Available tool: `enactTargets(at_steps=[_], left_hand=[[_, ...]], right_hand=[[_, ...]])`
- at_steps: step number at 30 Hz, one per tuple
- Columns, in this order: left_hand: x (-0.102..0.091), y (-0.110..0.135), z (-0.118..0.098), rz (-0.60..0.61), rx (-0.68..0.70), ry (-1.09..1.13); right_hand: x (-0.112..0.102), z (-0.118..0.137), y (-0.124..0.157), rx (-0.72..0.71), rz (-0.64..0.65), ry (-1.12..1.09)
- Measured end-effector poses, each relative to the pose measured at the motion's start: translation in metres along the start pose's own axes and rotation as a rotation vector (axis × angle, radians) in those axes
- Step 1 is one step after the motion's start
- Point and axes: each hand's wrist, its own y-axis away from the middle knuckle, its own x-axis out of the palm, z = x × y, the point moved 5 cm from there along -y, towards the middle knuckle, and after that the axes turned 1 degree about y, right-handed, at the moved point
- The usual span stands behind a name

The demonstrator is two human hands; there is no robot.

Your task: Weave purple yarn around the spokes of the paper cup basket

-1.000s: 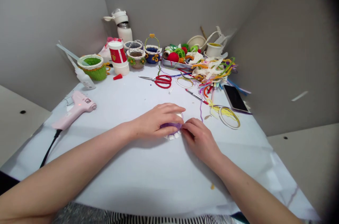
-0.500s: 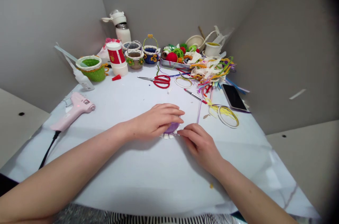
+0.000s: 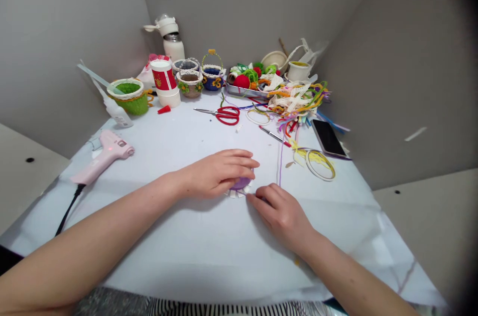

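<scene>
Closer to the front edge of the table [image 3: 179, 251] since the earlier frame: the right hand [image 3: 282, 214]. Mid-table, the left hand [image 3: 216, 171] grips the purple, white-tabbed piece [image 3: 242, 184] from above; rightward, the other's fingertips seem pinched on purple yarn [image 3: 281, 161], trailing toward the back edge. Loosened tension could let it slip.

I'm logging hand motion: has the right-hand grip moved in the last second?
Yes: the right-hand grip has moved toward the person, farther from the red-ended pen.
</scene>
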Motion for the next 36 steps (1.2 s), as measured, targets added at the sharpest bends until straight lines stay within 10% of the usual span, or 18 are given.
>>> enactTargets(at_steps=[18, 36], left_hand=[[0.001, 0.000, 0.007, 0.001, 0.034, 0.039], [0.001, -0.002, 0.005, -0.061, 0.056, -0.026]], right_hand=[[0.003, -0.006, 0.002, 0.153, -0.040, 0.089], [0.006, -0.044, -0.031, 0.465, -0.041, -0.381]])
